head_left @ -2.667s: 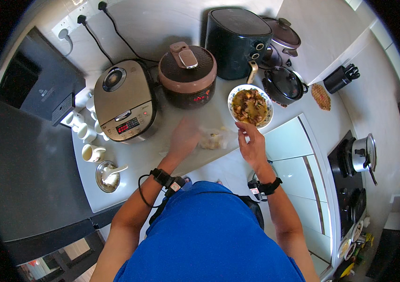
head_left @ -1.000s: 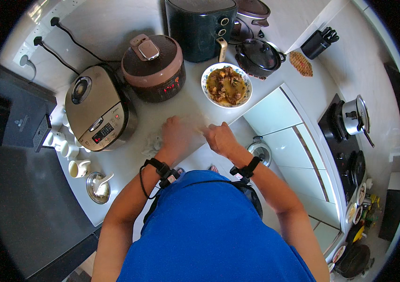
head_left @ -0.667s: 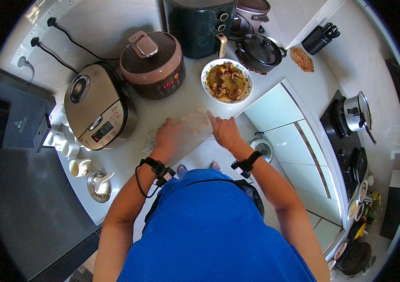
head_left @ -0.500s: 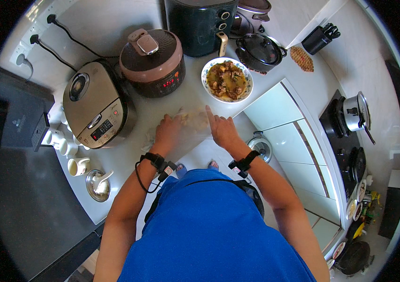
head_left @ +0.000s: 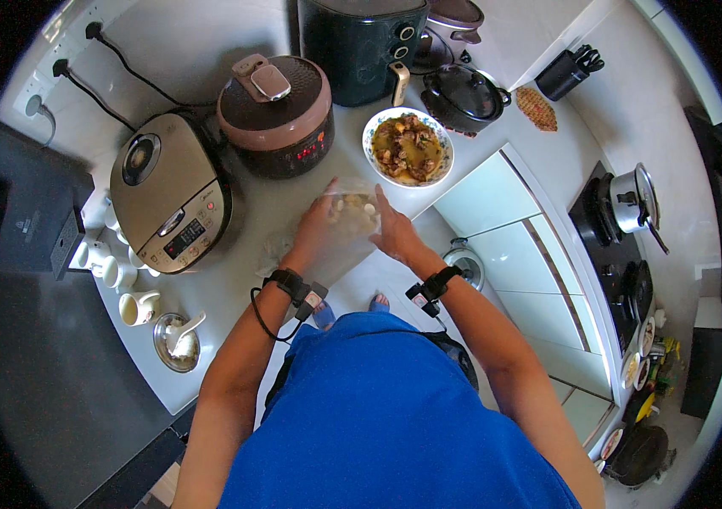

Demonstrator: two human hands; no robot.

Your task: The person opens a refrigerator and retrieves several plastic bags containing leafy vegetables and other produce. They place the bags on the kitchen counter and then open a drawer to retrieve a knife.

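A clear plastic bag with several pale, roundish pieces in it is between my hands, over the counter's front edge. My left hand is closed on the bag's left side; the film and some blur partly hide its fingers. At the bag's right edge, my right hand is open, its index finger stretched away from me and the thumb apart, touching or nearly touching the film. Just beyond the bag sits a patterned white bowl of brown meat pieces in broth.
A rice cooker and a brown pressure cooker stand at the left. Behind the bowl are a dark air fryer and a lidded black pot. Mugs and a metal bowl with a white spoon line the left edge.
My left fingers have stretched farther forward along the bag. The right fingers have shifted slightly, and the pale pieces now show more clearly through the film.
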